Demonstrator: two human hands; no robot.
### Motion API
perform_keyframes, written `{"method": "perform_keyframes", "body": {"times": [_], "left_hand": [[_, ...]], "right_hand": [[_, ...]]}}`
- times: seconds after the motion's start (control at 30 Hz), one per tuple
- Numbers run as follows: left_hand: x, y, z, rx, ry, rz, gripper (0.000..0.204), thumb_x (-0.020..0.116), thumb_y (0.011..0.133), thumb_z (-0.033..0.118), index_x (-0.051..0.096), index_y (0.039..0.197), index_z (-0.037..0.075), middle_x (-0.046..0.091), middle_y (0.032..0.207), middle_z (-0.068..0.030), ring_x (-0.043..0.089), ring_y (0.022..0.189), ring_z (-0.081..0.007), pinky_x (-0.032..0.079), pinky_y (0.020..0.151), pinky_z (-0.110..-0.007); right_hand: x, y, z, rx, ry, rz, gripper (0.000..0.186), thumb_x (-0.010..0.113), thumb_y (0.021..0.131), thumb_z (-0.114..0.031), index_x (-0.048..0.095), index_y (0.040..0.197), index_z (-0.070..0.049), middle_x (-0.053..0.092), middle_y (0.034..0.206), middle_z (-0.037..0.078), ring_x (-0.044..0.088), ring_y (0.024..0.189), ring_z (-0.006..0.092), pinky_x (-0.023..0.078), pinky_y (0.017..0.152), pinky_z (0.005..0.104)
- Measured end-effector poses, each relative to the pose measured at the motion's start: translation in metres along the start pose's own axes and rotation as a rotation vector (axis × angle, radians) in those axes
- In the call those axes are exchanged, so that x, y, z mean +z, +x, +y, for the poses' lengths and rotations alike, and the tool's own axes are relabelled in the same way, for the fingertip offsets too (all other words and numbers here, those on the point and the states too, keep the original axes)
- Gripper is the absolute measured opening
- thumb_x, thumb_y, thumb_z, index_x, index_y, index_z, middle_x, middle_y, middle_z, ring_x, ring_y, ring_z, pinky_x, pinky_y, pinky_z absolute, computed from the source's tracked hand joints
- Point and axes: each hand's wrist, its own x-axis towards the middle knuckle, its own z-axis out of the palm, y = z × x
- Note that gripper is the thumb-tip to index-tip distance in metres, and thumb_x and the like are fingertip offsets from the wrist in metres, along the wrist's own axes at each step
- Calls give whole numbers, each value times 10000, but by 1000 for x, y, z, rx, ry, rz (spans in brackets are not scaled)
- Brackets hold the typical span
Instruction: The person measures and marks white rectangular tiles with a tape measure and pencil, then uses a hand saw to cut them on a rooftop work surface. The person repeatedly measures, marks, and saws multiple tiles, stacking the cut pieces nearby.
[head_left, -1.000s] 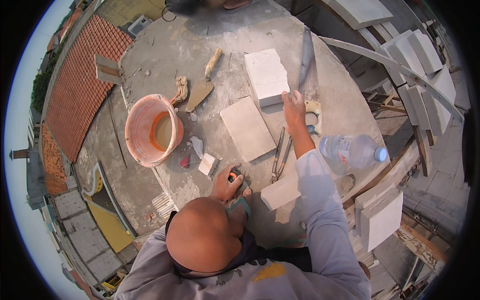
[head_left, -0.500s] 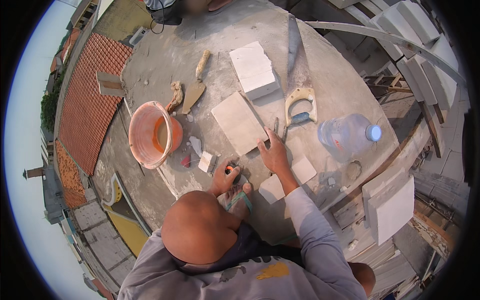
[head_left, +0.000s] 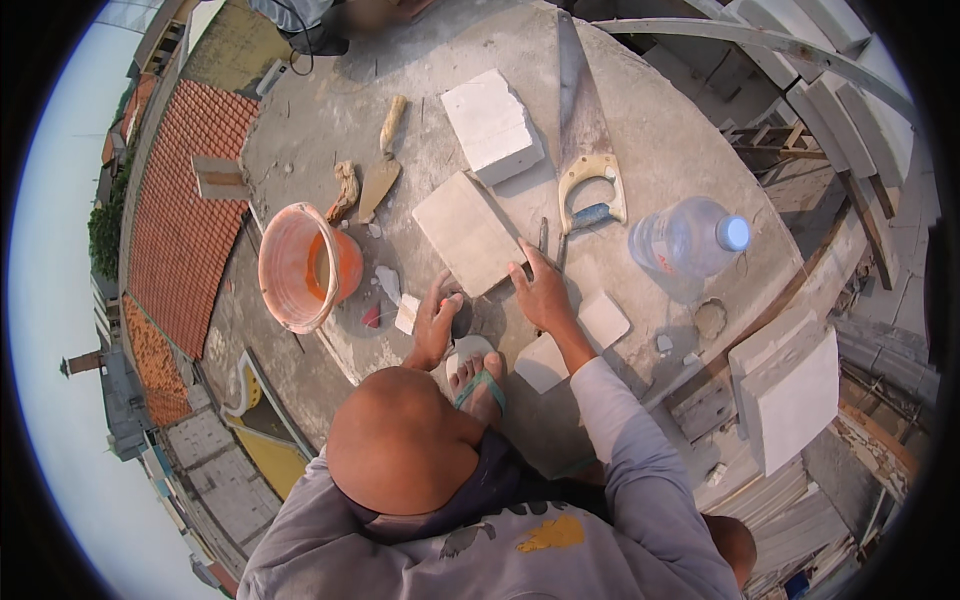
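A pale rectangular block [head_left: 468, 232] lies flat on the concrete in front of me, its near corner toward my foot. My right hand [head_left: 545, 298] is at its right edge, thumb by the top face and fingers along the side, gripping it. Near the block's lower left side, my left hand [head_left: 434, 322] has its fingers stretched out and thumb apart, with nothing seen in it. Just right of that thumb sits a small dark object [head_left: 462, 320], partly hidden, too unclear to name. A second white block [head_left: 492, 125] with a rough edge lies behind the first.
A handsaw [head_left: 588, 150] and a large plastic bottle [head_left: 685, 240] lie on the right. An orange bucket [head_left: 300, 265] and a trowel [head_left: 380, 185] are to the left. Flat offcuts [head_left: 541, 362] lie by my right forearm. The slab's right edge [head_left: 735, 358] drops off.
My left hand has let go of a small round black and orange object and its fingers now reach up toward the block. My right hand stays at the block. The view has shifted slightly.
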Motion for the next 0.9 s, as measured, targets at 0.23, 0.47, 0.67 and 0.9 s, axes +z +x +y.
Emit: {"method": "perform_keyframes", "body": {"times": [0.23, 0.47, 0.67, 0.9], "left_hand": [[1, -6, -1, -5, 69, 82, 693, 656, 1039, 255, 386, 1644, 50, 641, 1108, -62, 570, 973, -133, 463, 894, -297], [-15, -10, 3, 40, 161, 59, 731, 722, 998, 230, 378, 1622, 67, 575, 946, -28, 540, 877, -122, 450, 796, -303], [-13, -12, 52, 132, 336, -189, 945, 788, 954, 250, 219, 1685, 60, 604, 1039, -84, 581, 960, -165, 480, 896, -329], [-1, 2, 81, 193, 538, -348, 962, 796, 945, 291, 233, 1684, 39, 631, 1090, -118, 612, 1020, -213, 492, 974, -370]], "right_hand": [[-2, -4, -9, 45, -20, 16, 551, 665, 1038, -233, 544, 1512, 20, 618, 1462, 276, 562, 1402, 429, 429, 1193, 471], [4, -25, -50, -169, -159, 283, 454, 679, 1015, -172, 611, 1431, -5, 676, 1274, 214, 671, 1187, 374, 516, 1040, 469], [3, -36, -60, -106, 160, -177, 347, 674, 1045, -206, 682, 1339, -22, 735, 1200, 178, 746, 1019, 308, 597, 889, 401], [-11, -39, -58, -50, 290, -241, 301, 679, 1042, -208, 691, 1271, -14, 737, 1150, 191, 765, 1012, 330, 597, 874, 417]]}}
